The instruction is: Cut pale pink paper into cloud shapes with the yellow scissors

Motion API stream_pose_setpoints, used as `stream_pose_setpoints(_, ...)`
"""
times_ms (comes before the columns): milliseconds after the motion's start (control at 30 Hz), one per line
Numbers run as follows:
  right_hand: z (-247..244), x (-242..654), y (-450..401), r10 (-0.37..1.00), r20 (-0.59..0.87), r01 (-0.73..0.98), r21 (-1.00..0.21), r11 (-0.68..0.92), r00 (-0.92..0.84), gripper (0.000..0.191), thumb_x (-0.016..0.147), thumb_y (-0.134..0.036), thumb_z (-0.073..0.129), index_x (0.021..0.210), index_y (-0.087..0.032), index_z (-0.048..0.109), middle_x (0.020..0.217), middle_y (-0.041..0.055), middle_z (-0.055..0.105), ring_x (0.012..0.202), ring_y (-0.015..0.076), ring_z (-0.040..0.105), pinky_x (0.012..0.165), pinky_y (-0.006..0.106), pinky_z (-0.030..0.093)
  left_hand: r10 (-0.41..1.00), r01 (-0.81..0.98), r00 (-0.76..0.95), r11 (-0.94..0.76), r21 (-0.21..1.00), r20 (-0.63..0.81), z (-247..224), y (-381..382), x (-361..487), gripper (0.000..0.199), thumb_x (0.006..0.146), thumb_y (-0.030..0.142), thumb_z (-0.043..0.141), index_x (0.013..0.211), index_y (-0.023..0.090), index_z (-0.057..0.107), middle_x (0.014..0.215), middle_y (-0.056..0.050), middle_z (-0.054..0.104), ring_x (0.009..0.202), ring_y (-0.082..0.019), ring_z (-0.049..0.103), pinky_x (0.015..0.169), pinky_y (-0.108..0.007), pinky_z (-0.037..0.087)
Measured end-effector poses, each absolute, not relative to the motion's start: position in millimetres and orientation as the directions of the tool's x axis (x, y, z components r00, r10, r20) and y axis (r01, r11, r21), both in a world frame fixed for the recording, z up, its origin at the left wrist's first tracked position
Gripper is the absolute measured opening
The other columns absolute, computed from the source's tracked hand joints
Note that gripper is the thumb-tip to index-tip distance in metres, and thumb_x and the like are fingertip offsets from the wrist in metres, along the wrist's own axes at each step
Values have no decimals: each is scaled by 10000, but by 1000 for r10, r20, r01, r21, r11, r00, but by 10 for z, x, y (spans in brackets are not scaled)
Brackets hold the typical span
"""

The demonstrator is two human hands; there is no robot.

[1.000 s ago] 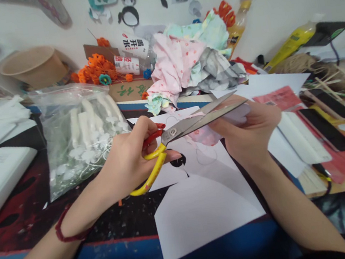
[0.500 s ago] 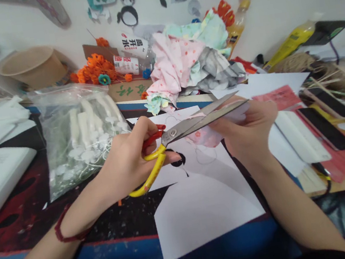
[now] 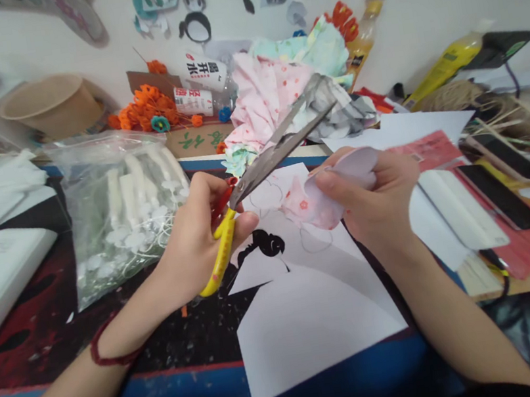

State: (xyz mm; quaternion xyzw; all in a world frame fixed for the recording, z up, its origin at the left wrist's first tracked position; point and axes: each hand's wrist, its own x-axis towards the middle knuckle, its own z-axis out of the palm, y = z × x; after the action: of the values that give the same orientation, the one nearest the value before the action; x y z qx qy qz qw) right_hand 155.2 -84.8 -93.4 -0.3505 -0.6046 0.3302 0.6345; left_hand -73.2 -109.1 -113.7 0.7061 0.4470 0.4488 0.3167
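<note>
1. While the left hand [image 3: 192,242] is at the left edge of the white paper [image 3: 315,337], its fingers grasp the scissors [image 3: 256,176] by their red and yellow handles. The blades stand parted, pointing up toward the far side of the white paper.

2. Over the right part of the white paper, the right hand [image 3: 380,201] has its fingers pinched on the pink cloth [image 3: 313,208] and a pale cut piece [image 3: 355,168] together. Whether that piece is paper or the cloth's underside, I cannot tell from where I stand.

3. To my eye this is a pause between snips: the blades are clear of the pink cloth, and both hands keep a firm hold.

4. Another cut would, I'd judge, call for the right fingers to turn the cloth so its uncut edge faces the scissors, and for the blades to swing down to meet it without nearing the thumb.

5. Drawn outlines [image 3: 318,238] and a black figure [image 3: 269,243] show on the white paper itself. Behind it sits a heap of patterned fabric [image 3: 269,92]; left of it, a clear bag [image 3: 127,245] lies on the surface [image 3: 177,344].
</note>
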Motion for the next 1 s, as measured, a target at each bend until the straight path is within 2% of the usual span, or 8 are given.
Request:
stream_pose_setpoints(67, -938, 1537, -862, 882, 471, -5, -882, 471, 15, 88, 724, -274, 831, 676, -252, 760, 661, -13, 714, 514, 105, 579, 403, 264, 447, 928, 297, 178, -369, 881, 328, -1072, -1093, -638, 337, 860, 375, 705, 974, 237, 420, 883, -1, 630, 631, -107, 490, 548, -286, 361)
stream_pose_setpoints(167, -957, 1497, -896, 919, 393, -14, -919, 393, -31, 167, 720, -323, 833, 621, -239, 729, 603, -18, 674, 498, 104, 559, 384, 254, 417, 921, 64, 153, -372, 926, 359, -949, -1105, -463, 354, 834, 275, 728, 948, 236, 395, 848, 10, 648, 586, -86, 496, 526, -276, 380)
stream_pose_setpoints(300, -983, 1429, -946, 928, 369, -47, -929, 367, -53, 150, 720, -311, 833, 648, -224, 734, 654, -13, 709, 520, 99, 577, 416, 243, 437, 907, -15, 152, -395, 919, 393, -901, -1126, -305, 410, 780, 185, 769, 921, 230, 387, 839, 17, 677, 563, -66, 484, 519, -265, 385)
stream_pose_setpoints(467, -988, 1397, -953, 924, 360, -49, -933, 357, -126, 129, 738, -301, 814, 656, -231, 743, 593, -31, 649, 496, 90, 547, 410, 237, 425, 868, 83, 127, -491, 867, 480, -948, -1160, -298, 345, 801, 152, 712, 926, 229, 399, 823, 21, 646, 636, -88, 481, 567, -283, 394)
stream_pose_setpoints(667, -998, 1410, -941, 929, 334, -66, -943, 327, -159, 66, 717, -297, 832, 725, -270, 773, 660, -32, 684, 552, 111, 605, 448, 249, 517, 809, 172, 98, -587, 791, 579, -965, -1153, -335, 401, 762, 124, 744, 948, 235, 407, 804, 29, 640, 627, -95, 471, 576, -295, 372)
stream_pose_setpoints(867, -991, 1392, -977, 920, 363, -55, -932, 359, -145, 34, 752, -280, 803, 765, -254, 785, 683, -16, 698, 561, 119, 618, 443, 255, 521, 838, 205, 107, -545, 813, 535, -1020, -1153, -379, 375, 826, 219, 732, 988, 246, 395, 821, 14, 608, 648, -113, 439, 589, -316, 355)
stream_pose_setpoints(1000, -978, 1412, -946, 907, 419, -63, -907, 416, -37, 54, 725, -274, 824, 729, -250, 775, 679, -18, 708, 555, 111, 599, 460, 258, 492, 859, 235, 67, -508, 829, 508, -1001, -1132, -465, 388, 819, 329, 759, 961, 244, 408, 891, -6, 597, 675, -118, 419, 610, -327, 344)
